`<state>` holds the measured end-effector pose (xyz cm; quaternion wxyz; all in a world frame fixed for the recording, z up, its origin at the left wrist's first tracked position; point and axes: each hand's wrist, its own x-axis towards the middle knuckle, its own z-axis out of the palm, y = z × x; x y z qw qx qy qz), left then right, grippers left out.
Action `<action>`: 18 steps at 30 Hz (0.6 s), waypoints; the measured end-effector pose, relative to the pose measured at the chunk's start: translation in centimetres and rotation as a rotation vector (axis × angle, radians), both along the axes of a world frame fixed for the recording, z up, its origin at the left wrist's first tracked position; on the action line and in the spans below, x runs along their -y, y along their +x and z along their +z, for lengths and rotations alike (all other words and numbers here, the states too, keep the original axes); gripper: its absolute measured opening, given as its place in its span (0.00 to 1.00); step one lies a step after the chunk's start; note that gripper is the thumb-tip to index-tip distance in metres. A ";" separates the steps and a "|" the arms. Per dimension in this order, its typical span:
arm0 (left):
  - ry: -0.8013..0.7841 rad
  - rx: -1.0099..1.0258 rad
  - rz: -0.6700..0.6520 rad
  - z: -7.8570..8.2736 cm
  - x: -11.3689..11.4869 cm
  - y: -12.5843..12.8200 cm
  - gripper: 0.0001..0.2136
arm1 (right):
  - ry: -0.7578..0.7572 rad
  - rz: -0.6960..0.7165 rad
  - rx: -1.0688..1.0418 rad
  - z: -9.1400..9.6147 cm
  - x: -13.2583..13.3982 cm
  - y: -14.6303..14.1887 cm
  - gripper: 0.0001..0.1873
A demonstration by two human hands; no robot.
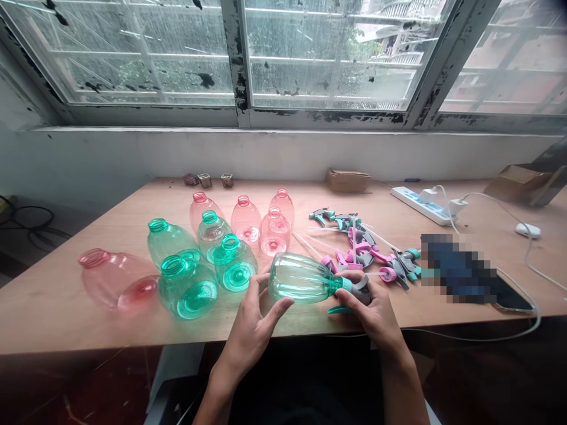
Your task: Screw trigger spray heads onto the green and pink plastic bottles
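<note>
A clear green spray bottle lies sideways between my two hands, above the table's front edge. Its base end is gripped by my left hand, thumb below and fingers behind. At the neck, my right hand is closed around the grey and teal trigger sprayer, which sits on the bottle's mouth; whether it is screwed tight I cannot tell. To the left stand several open-necked bottles, green and pink. Behind my right hand lies a pile of loose trigger sprayers in pink, teal and grey, with thin white tubes.
A pink bottle leans at the far left. On the right are a phone, partly blurred out, a white power strip with plugs and cables, and a white charger. A cardboard box sits at the back, below the window.
</note>
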<state>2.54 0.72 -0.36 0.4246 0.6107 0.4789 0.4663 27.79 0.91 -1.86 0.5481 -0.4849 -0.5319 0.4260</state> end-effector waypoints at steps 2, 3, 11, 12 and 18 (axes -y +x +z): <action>0.014 0.010 -0.003 -0.1 -0.1 0.0 0.23 | -0.045 0.011 -0.040 0.1 0.1 -0.1 0.21; 0.032 0.008 -0.006 -0.2 -0.2 0.0 0.23 | -0.058 0.010 -0.050 0.2 0.1 -0.2 0.22; 0.111 -0.061 -0.007 -0.1 -0.3 0.2 0.33 | -0.016 -0.016 0.005 0.3 0.1 -0.2 0.20; 0.099 -0.051 -0.014 0.0 -0.2 0.2 0.33 | -0.022 -0.010 -0.003 0.2 0.1 -0.2 0.20; 0.031 0.004 -0.022 0.3 0.1 0.1 0.29 | -0.048 0.037 -0.023 -0.3 0.0 0.0 0.21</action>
